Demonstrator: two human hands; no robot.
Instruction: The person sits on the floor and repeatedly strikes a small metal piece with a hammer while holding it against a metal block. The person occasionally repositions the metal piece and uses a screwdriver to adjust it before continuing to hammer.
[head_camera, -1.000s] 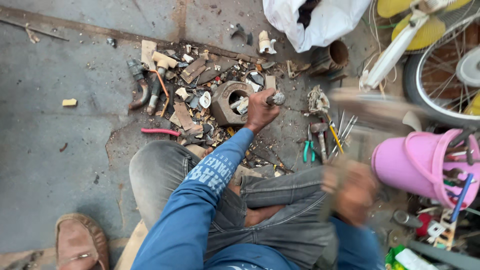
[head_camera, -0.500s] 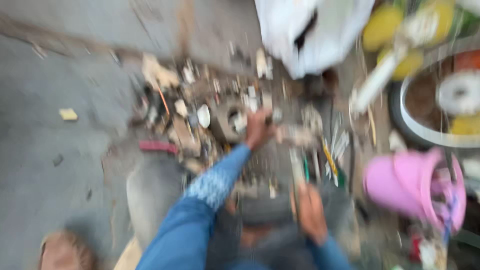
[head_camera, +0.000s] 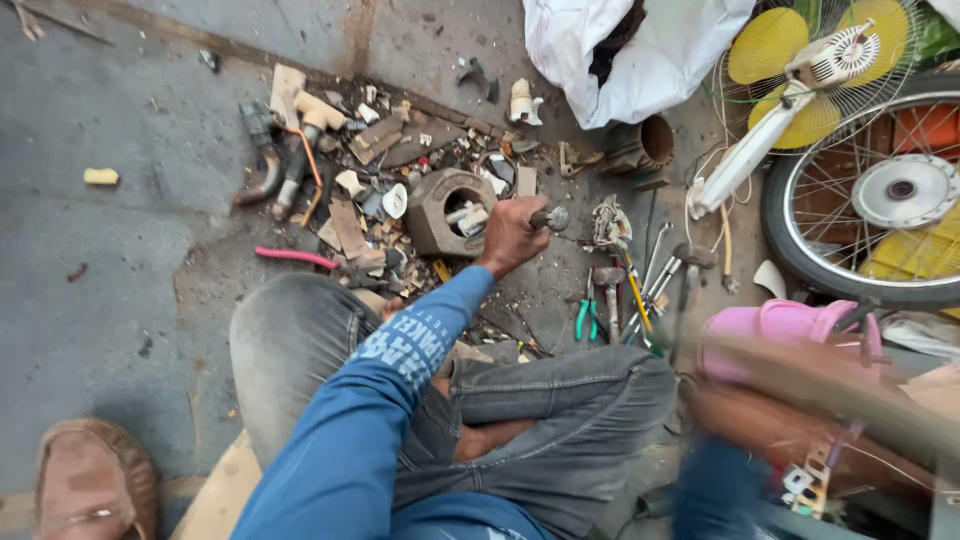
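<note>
Metal rod (head_camera: 552, 216) remains clamped in your left hand (head_camera: 510, 235) beside the housing (head_camera: 445, 208); your right hand (head_camera: 760, 420) has swung rightward, blurred, grip unreadable.

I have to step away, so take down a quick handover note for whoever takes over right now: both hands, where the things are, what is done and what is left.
Left hand: fist closed around a metal rod with a round end, held over the scrap pile on the concrete floor.
Right hand: raised at the right, motion-blurred; what it grips cannot be made out.
Things: round metal housing just left of the rod; green-handled pliers and loose hand tools lie to the right; pink bucket at the right knee.
Done: nothing visibly finished.
Left: the housing sits among scrap, apparently unfinished.
</note>
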